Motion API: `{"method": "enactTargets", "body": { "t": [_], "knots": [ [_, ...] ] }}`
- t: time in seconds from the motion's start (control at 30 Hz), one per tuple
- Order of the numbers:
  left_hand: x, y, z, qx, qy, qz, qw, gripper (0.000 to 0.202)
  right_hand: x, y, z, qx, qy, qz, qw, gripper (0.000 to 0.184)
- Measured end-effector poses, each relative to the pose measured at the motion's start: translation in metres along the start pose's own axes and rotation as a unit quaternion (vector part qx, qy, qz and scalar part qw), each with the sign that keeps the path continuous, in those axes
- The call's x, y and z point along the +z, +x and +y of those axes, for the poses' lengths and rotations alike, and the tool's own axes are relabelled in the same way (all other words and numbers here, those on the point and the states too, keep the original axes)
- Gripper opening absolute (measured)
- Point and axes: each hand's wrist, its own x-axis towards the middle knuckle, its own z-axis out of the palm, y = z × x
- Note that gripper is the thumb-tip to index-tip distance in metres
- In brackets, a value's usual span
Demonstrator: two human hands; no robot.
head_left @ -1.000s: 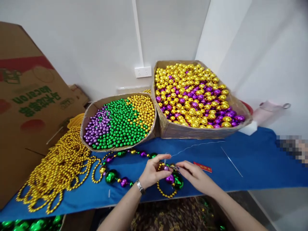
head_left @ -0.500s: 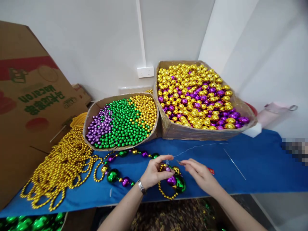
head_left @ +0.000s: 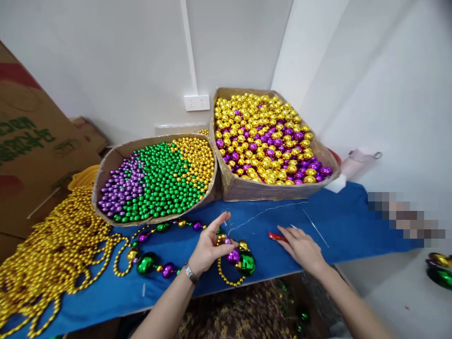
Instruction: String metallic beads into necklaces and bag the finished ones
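My left hand (head_left: 208,247) is over the table, thumb and index finger apart, its other fingers curled round the end of a bead necklace (head_left: 233,255). Purple, gold and large green beads hang below that hand, with a loop of small gold beads. A thin clear string (head_left: 254,218) runs from near the hand to the right across the blue cloth. My right hand (head_left: 302,247) lies low over the cloth, fingers stretched out, with the fingertips at a small red object (head_left: 274,236). A pale pointed tip (head_left: 293,226) shows just behind its fingers; whether the hand holds it is unclear.
A carton of small purple, green and gold beads (head_left: 158,183) stands behind my hands. Right of it is a carton of larger gold and purple beads (head_left: 264,141). Gold bead strands (head_left: 60,249) are heaped at left. A thin metal rod (head_left: 316,228) lies at right.
My right hand has moved away from the left hand, to the right and down to the red object. My left index finger and thumb have spread apart. The view has swung right.
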Motion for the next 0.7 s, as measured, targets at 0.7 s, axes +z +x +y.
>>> {"method": "enactTargets", "body": {
  "t": [0.7],
  "knots": [
    [0.005, 0.003, 0.003, -0.034, -0.004, -0.081, 0.996, 0.084, -0.057, 0.058, -0.137, -0.141, 0.228, -0.099, 0.958, 0.033]
  ]
}}
